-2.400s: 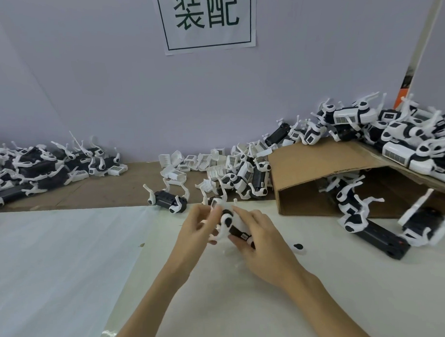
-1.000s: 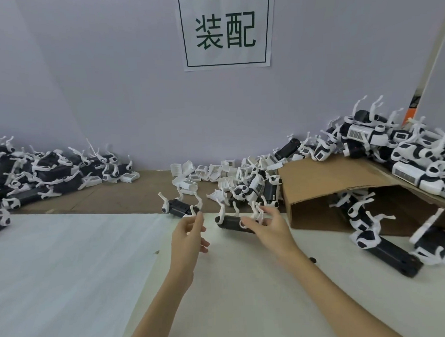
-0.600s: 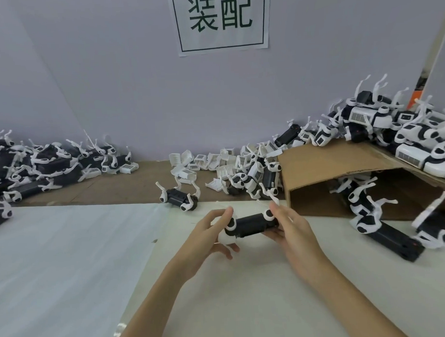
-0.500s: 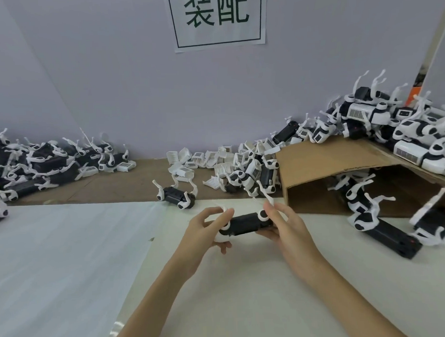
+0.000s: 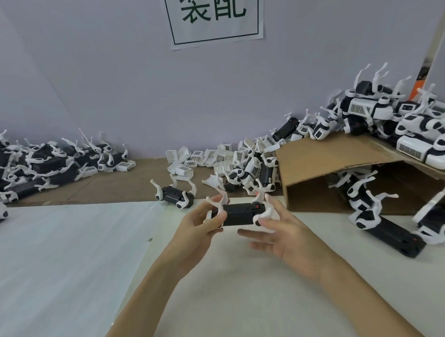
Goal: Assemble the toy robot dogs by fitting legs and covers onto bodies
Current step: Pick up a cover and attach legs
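Note:
I hold a black toy dog body (image 5: 239,213) with white legs sticking up, lifted just above the white table surface (image 5: 68,262). My left hand (image 5: 197,226) grips its left end, fingers curled round the leg joints. My right hand (image 5: 281,231) holds the right end between thumb and fingers, palm turned up below it. Loose white covers (image 5: 203,157) lie in a heap at the back centre. Another black body with legs (image 5: 174,195) lies just beyond my hands.
A brown cardboard box (image 5: 342,174) lies on its side at the right, with finished dogs (image 5: 416,126) piled on top and several bodies (image 5: 385,225) spilling out in front. A pile of black bodies with legs (image 5: 39,167) sits at the far left by the wall.
Since the earliest frames, my hands put one piece down and picked up this black body from the pile ahead. Over the last half second I drew it closer and turned it.

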The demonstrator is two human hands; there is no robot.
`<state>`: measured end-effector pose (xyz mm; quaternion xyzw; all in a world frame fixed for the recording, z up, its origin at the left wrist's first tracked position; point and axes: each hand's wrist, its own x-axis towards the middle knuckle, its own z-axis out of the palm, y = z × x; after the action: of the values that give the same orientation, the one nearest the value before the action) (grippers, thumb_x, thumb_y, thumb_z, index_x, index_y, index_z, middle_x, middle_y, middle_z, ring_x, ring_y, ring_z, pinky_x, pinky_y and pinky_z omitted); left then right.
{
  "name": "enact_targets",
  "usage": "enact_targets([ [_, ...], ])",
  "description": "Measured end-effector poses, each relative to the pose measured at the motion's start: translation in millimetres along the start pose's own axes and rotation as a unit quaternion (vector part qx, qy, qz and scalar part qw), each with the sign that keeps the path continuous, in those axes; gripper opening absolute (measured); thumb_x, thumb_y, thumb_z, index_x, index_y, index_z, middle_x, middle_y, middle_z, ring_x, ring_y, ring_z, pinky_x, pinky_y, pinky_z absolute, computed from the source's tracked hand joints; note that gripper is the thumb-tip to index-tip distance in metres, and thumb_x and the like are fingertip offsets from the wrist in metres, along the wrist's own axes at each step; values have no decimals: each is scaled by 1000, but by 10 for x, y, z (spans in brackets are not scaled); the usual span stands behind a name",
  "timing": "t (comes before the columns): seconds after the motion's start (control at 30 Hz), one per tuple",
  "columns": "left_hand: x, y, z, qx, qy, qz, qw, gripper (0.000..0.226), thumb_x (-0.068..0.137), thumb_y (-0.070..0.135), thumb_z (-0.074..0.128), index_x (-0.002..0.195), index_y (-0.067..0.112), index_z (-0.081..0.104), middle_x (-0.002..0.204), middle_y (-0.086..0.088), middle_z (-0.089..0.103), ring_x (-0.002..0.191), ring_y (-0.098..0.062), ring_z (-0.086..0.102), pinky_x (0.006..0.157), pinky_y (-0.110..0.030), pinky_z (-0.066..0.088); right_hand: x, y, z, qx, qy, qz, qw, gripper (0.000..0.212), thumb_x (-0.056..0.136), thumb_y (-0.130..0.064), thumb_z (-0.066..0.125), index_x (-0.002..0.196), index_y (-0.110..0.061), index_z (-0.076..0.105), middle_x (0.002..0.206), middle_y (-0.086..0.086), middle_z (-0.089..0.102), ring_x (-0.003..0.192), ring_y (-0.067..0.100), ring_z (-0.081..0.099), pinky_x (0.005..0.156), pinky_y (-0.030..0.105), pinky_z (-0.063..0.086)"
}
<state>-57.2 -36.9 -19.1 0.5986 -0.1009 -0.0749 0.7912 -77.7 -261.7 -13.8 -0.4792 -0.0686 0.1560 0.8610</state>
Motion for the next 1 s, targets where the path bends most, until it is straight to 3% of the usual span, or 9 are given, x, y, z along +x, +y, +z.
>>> enact_targets([
  [0.07, 5, 17, -44, -53, -46, 1, 998, 65, 76, 12, 81, 139, 8, 63, 98, -2, 68, 88, -16, 64, 102, -33, 43, -39, -68, -43, 116, -55, 50, 990, 55, 89, -6, 61, 140, -27, 62, 141, 24, 61, 126, 61, 55, 79, 42, 62],
  [0.17, 1, 44, -36, -112, -96, 17, 989, 77, 71, 12, 70, 147, 6, 58, 125, -10, 67, 110, -21, 64, 106, -31, 39, -58, -84, -8, 198, -36, 85, 976, 27, 92, -26, 63, 116, -13, 63, 138, 32, 60, 125, 66, 52, 77, 46, 62],
  [0.3, 5, 67, -5, -179, -72, -12, 981, 57, 97, 37, 56, 151, 23, 59, 155, -9, 58, 130, -24, 56, 99, -35, 44, -3, 72, 112, 28, 119, 15, 992, 33, 99, -48, 58, 101, -16, 49, 102, 19, 75, 98, 48, 73, 47, 32, 48],
  [0.4, -7, 43, 92, -47, 12, -71, 996, 64, 97, 72, 53, 144, 30, 64, 152, -8, 60, 127, -26, 64, 91, -40, 58, -35, 138, 157, -175, 175, -48, 968, 10, 107, -39, 53, 109, -29, 54, 103, 14, 75, 78, 32, 78, 46, 29, 50],
  [0.5, -31, -8, 159, 22, -1, -97, 995, 69, 86, 67, 72, 137, 22, 61, 123, -17, 76, 109, -44, 74, 90, -45, 64, -82, 173, 167, -239, 155, -95, 954, 21, 108, -24, 52, 125, -36, 55, 109, 12, 70, 79, 21, 76, 53, 27, 57],
  [0.67, -31, -43, 182, 83, 74, -38, 993, 64, 82, 60, 84, 131, 23, 64, 77, -25, 69, 72, -27, 74, 80, -39, 56, -92, 190, 191, -288, 113, -150, 939, 34, 100, -24, 59, 133, -32, 56, 132, 0, 59, 113, 10, 65, 85, 35, 62],
  [0.8, -65, 8, 175, 186, 138, 96, 968, 39, 80, 55, 85, 113, 39, 75, 79, 4, 78, 65, -5, 69, 56, -14, 47, -84, 150, 192, -337, 58, -79, 937, 32, 104, -31, 59, 136, -32, 55, 125, 5, 68, 106, 19, 72, 102, 41, 56],
  [0.9, -92, 58, 161, 226, 160, 161, 947, 44, 76, 60, 80, 115, 41, 76, 76, 7, 74, 66, -9, 65, 60, -16, 47, -89, 144, 170, -330, 31, -64, 941, 47, 92, -40, 68, 136, -27, 58, 118, 5, 74, 109, 25, 71, 106, 48, 51],
  [1.0, -95, 78, 156, 211, 102, 173, 957, 50, 80, 58, 78, 126, 43, 68, 103, 9, 80, 83, -12, 73, 69, -17, 52, -92, 143, 145, -300, 32, -94, 949, 44, 93, -33, 71, 136, -31, 61, 123, -9, 72, 119, 16, 67, 111, 43, 49],
])
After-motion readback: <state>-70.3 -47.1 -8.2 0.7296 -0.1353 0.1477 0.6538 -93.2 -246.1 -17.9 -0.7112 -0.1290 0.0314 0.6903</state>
